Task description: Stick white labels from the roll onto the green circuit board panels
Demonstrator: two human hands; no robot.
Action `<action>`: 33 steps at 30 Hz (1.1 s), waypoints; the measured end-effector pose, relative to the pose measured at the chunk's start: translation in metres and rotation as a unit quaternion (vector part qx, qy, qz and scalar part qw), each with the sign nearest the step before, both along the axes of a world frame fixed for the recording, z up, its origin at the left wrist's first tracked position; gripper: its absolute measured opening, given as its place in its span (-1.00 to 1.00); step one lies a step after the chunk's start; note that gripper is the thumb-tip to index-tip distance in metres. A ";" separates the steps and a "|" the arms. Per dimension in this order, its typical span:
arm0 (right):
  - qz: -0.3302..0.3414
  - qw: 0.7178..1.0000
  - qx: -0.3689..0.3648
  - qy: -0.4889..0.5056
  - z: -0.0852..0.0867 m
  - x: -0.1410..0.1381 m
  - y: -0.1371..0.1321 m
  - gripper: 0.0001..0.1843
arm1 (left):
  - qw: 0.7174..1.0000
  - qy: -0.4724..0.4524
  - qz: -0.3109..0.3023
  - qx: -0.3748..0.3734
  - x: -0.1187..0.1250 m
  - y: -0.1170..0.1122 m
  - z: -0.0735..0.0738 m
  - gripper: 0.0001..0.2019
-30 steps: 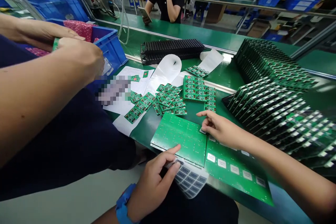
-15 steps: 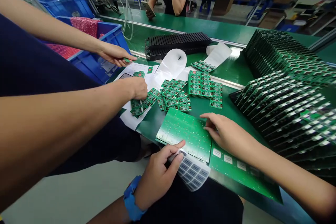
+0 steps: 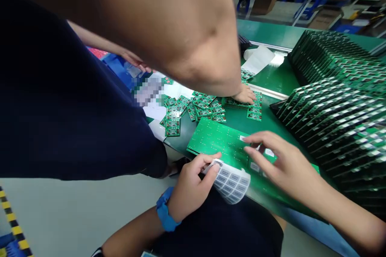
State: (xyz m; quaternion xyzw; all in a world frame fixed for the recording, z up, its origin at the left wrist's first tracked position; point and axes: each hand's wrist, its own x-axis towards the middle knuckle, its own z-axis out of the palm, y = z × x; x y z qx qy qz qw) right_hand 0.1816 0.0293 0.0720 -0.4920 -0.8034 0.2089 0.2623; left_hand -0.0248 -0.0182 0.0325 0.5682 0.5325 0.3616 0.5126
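Observation:
My left hand point(image 3: 194, 180) pinches a curled sheet of printed labels point(image 3: 231, 184) between thumb and fingers, at the table's front edge. Over the right side of a green circuit board panel point(image 3: 215, 136), my right hand point(image 3: 276, 156) has a small white label point(image 3: 242, 138) at its index fingertip. The thumb sits slightly apart below it. Whether the label touches the panel I cannot tell. Under and beside my right hand lies another green panel point(image 3: 282, 186) with several white labels on it, partly hidden by the hand.
A co-worker's arm point(image 3: 193, 48) reaches across from the left, its hand point(image 3: 245, 95) on stacked boards. Loose small circuit boards point(image 3: 208, 106) lie behind the panel. Racked boards point(image 3: 325, 128) stand upright on the right. A white paper strip point(image 3: 259, 59) lies farther back.
The co-worker's near arm has swung right to the stacked boards. My right hand now shows a white label at its fingertip. My left hand still holds the label sheet.

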 end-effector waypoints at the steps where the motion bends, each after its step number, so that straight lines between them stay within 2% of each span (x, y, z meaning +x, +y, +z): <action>1: 0.025 0.998 -0.055 0.030 0.003 -0.005 -0.005 -0.85 | 1.000 -0.002 0.000 0.003 0.001 -0.001 0.001 -0.86; 3: 0.071 0.987 -0.126 0.076 0.007 -0.016 -0.014 -0.86 | 1.000 0.006 -0.002 0.014 0.002 -0.003 0.003 -0.86; 5: 0.085 0.980 -0.142 0.108 0.006 -0.027 -0.019 -0.89 | 0.999 0.023 -0.004 0.030 0.002 -0.004 0.006 -0.85; 11: 0.049 0.977 -0.145 0.146 0.007 -0.036 -0.021 -0.86 | 0.996 0.065 0.016 0.060 -0.001 -0.009 0.001 -0.79; 16: 0.032 0.951 -0.265 0.158 0.008 -0.025 -0.012 -0.83 | 0.997 0.035 0.011 0.061 -0.004 -0.009 -0.006 -0.83; 19: 0.017 0.954 -0.255 0.156 0.006 -0.024 -0.010 -0.89 | 0.996 0.046 0.001 0.079 -0.004 -0.007 -0.005 -0.83; 21: 0.044 0.958 -0.239 0.149 0.005 -0.027 -0.010 -0.84 | 0.994 0.058 0.000 0.094 -0.004 -0.006 -0.003 -0.83; 23: 0.074 0.959 -0.237 0.135 0.005 -0.030 -0.010 -0.88 | 0.993 0.062 -0.002 0.103 -0.004 -0.005 -0.001 -0.83; 29: 0.083 0.945 -0.283 0.139 0.009 -0.036 -0.010 -0.89 | 0.991 0.059 -0.015 0.117 -0.004 -0.008 -0.002 -0.84; 33: 0.087 0.937 -0.290 0.172 0.012 -0.036 -0.016 -0.86 | 0.992 0.058 0.003 0.112 -0.003 -0.010 -0.007 -0.79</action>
